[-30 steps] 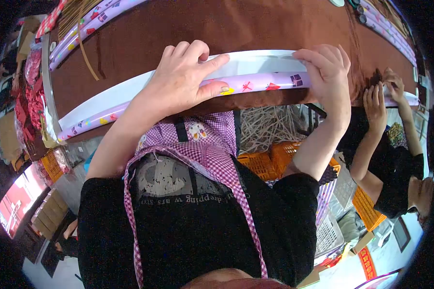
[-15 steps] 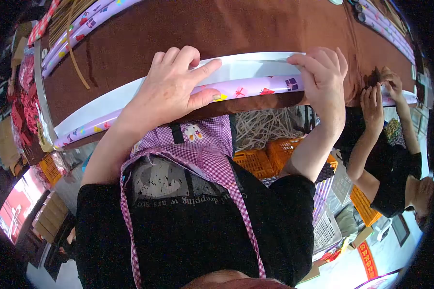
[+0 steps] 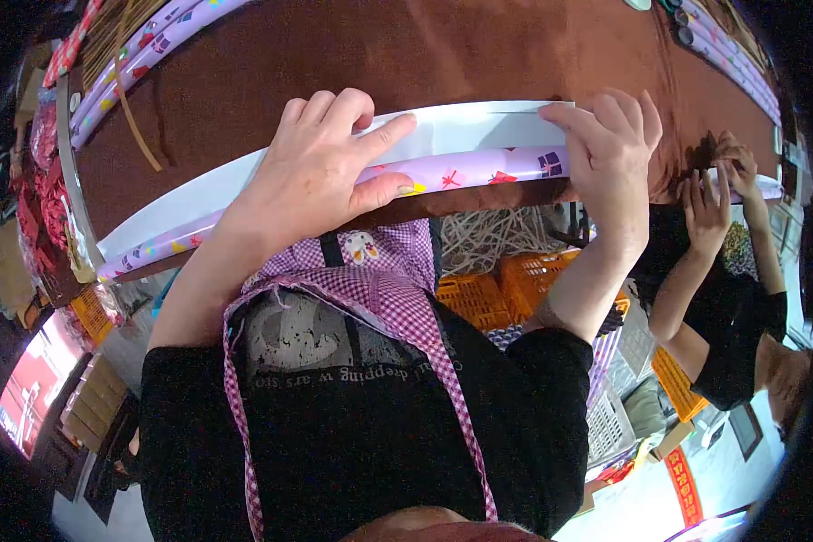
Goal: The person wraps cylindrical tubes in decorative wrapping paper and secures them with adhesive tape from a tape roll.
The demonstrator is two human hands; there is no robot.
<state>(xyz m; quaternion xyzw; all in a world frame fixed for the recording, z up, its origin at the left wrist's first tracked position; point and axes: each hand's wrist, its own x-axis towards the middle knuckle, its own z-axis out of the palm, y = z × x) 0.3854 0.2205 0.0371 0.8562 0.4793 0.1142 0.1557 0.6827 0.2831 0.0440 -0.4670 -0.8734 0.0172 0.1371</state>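
Note:
A purple patterned paper roll point(image 3: 452, 172) lies along the near edge of the brown table, with a white strip of the sheet point(image 3: 479, 129) showing flat beyond it. My left hand point(image 3: 321, 167) spans the roll at its middle, thumb on the patterned side and index fingertip on the white part, other fingers curled. My right hand point(image 3: 612, 149) holds the roll's right end, its index fingertip on the white sheet's corner; its thumb is mostly hidden.
Brown cloth covers the table point(image 3: 515, 54). More purple rolls point(image 3: 140, 63) lie at the far left, others point(image 3: 727, 59) at the far right. A co-worker's hands point(image 3: 718, 185) handle another roll on the right. Orange crates point(image 3: 474, 301) stand below the table edge.
The roll and my hands have hardly moved; the white strip looks slightly shifted. On the right, the co-worker's fingers have changed position and a white end now shows between them.

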